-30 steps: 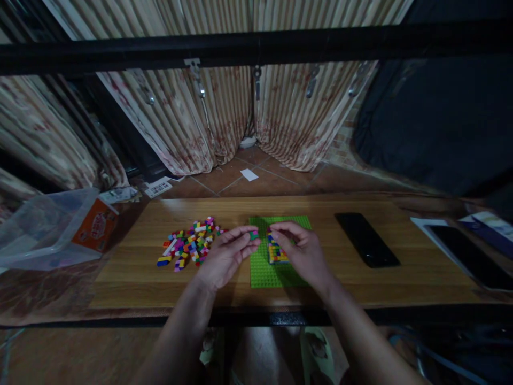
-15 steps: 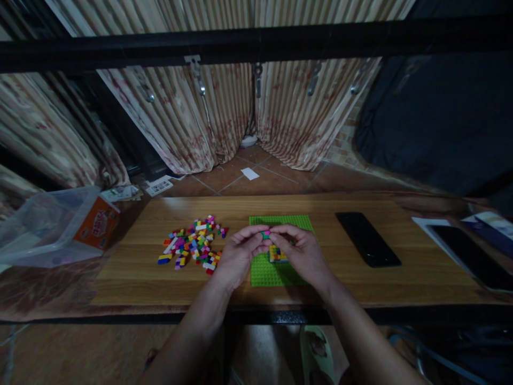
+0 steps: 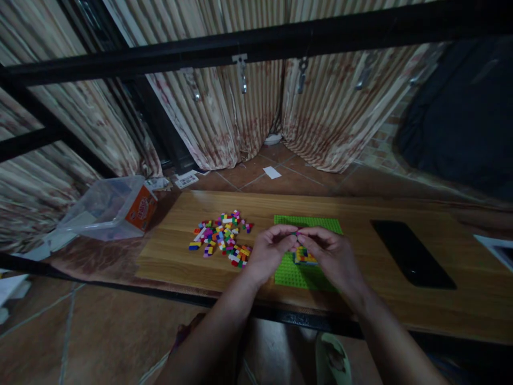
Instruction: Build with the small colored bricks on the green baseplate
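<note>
Over the green baseplate (image 3: 284, 275), my left hand (image 3: 269, 252) and my right hand (image 3: 335, 255) meet with pinched fingertips. Small building bricks (image 3: 295, 235), green and pink, show between them, mostly covered by the fingers. Both hands are closed on these bricks. Below my right hand, a low build of yellow and other coloured bricks (image 3: 303, 256) sits on the baseplate, partly hidden by that hand. To the left of my left hand lies a loose pile of mixed coloured bricks (image 3: 224, 235) on the wooden board.
A black phone-like slab (image 3: 412, 254) lies on the wooden board (image 3: 168, 262) at the right. A clear plastic box (image 3: 116, 214) with an orange label stands to the left. A black metal bar (image 3: 192, 56) crosses in front of the curtains.
The view has swung left and tilted, so everything appears farther right. My hands stay together over the baseplate, holding the small bricks; less of the pink one shows.
</note>
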The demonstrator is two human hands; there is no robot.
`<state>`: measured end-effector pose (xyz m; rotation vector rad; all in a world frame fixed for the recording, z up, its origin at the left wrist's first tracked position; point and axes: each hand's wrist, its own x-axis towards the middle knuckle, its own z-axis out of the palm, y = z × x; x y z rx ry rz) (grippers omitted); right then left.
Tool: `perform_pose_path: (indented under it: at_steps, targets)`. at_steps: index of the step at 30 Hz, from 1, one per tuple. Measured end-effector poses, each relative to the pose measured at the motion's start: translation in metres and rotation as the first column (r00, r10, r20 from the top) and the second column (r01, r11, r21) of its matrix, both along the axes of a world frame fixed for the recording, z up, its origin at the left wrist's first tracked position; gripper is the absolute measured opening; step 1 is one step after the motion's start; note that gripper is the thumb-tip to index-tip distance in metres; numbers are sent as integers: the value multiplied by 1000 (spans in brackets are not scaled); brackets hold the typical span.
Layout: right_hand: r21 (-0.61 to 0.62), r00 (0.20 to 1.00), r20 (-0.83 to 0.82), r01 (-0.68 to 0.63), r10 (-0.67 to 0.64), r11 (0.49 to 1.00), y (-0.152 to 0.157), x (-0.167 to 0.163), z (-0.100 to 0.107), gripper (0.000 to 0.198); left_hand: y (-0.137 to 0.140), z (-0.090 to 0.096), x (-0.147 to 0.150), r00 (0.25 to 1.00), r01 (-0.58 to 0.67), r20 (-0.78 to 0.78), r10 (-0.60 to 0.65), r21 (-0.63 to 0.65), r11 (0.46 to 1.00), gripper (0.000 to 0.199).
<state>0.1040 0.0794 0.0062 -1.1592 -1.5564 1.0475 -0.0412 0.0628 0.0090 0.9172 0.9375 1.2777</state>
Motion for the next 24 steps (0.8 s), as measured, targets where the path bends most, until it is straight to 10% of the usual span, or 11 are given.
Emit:
perform_pose_path:
  at_steps: [6,11,15,24]
  targets:
    - [-4,1000,10,17,-17,1000,2,2,-7,27,3,0,-20,955,75,-292,-47,86,993,21]
    - [-12,998,14,63,-63,998,3,5,-8,27,10,2,-74,545,97,-835,79,156,983,17]
    - [-36,998,-6,65,-66,997,2,5,-5,27,13,-2,-99,332,82,-938,98,132,988,17]
    - [-27,998,-12,64,-64,998,2,6,-2,28,11,-2,-128,118,-101,-991,66,54,993,29]
